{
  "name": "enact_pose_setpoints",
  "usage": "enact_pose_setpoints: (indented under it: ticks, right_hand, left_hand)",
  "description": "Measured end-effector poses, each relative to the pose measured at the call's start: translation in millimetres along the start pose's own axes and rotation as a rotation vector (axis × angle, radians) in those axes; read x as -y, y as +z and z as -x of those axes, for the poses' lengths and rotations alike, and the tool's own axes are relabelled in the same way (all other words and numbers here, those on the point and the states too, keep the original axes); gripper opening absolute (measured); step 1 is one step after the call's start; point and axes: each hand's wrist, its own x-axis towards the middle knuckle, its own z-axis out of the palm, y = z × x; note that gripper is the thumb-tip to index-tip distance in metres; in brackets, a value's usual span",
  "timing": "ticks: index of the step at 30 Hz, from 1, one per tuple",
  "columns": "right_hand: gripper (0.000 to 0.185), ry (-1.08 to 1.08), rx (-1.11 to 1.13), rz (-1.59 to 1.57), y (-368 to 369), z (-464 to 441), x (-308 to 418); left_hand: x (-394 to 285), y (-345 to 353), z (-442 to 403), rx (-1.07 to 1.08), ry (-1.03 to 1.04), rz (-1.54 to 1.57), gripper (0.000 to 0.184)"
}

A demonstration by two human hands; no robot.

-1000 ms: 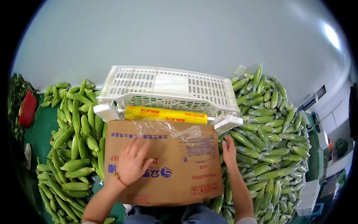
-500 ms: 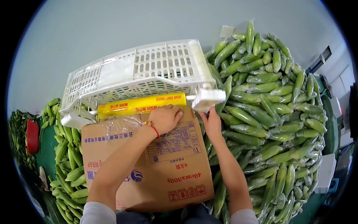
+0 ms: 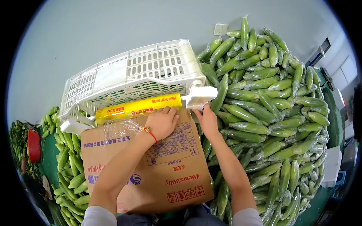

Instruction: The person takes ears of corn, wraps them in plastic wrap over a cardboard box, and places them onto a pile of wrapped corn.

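My left hand (image 3: pixel 163 122) rests palm down, fingers extended, on the upper part of a brown cardboard box (image 3: pixel 151 188). Its fingertips reach the lower edge of a yellow roll of plastic wrap (image 3: pixel 139 107). A loose end of clear film (image 3: pixel 120 128) lies crumpled over the box, left of that hand. My right hand (image 3: pixel 207 121) is closed at the white corner (image 3: pixel 201 96) of a tipped white plastic crate (image 3: pixel 113 75), its fingertips partly hidden beneath. A white rod carries the roll along the crate's near side.
Film-wrapped green ears of corn (image 3: pixel 271 113) are heaped high on the right. Unwrapped ears (image 3: pixel 73 177) lie in a pile on the left. Farther left are leafy greens (image 3: pixel 19 143) and a red container (image 3: pixel 33 146). A grey wall (image 3: pixel 124 22) stands behind, with a socket (image 3: pixel 220 29).
The view has shifted slightly, so the crate, roll and box sit a little farther left. Both hands keep nearly the same places on the box and at the crate's corner.
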Motion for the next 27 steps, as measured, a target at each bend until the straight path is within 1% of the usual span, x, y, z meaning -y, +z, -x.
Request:
enact_pose_setpoints:
  ticks: [1, 2, 5, 8, 11, 15, 16, 20, 23, 24, 27]
  right_hand:
    - [0.042, -0.008, -0.013, 0.002, 1, 1, 0]
    - [0.042, -0.002, 0.024, -0.028, 0, 1, -3]
    - [0.042, -0.039, -0.007, -0.109, 3, 5, -10]
    - [0.035, -0.158, -0.072, -0.185, 14, 8, -28]
    - [0.038, -0.124, -0.051, -0.103, 14, 8, -25]
    - [0.032, -0.179, -0.155, -0.15, 24, 3, -18]
    - [0.037, -0.16, -0.116, -0.117, 21, 4, -15]
    - [0.04, -0.176, -0.117, -0.095, 23, 11, -20]
    - [0.042, -0.189, -0.138, -0.154, 21, 12, -19]
    - [0.044, -0.263, -0.209, -0.155, 19, 11, -18]
    - [0.051, -0.238, -0.132, -0.323, 8, 17, -22]
  left_hand:
    - [0, 0, 0, -0.003, -0.001, -0.01, 0.026]
    - [0, 0, 1, 0.005, 0.0, -0.013, 0.026]
    - [1, -1, -1, 0.02, -0.001, -0.024, 0.027]
    - [0, -4, -2, 0.053, -0.004, -0.025, 0.03]
    - [1, -2, -4, 0.045, -0.002, -0.028, 0.03]
    - [-1, 2, -6, 0.017, 0.005, -0.037, 0.029]
    - [-2, 3, -7, 0.012, 0.015, -0.031, 0.029]
    - [-12, 2, -16, 0.051, 0.012, 0.014, 0.029]
    - [-15, -1, -15, 0.081, -0.006, 0.041, 0.03]
    - [-14, 0, -14, 0.054, 0.006, 0.042, 0.03]
    - [-12, 6, -13, 0.005, 0.04, 0.033, 0.032]
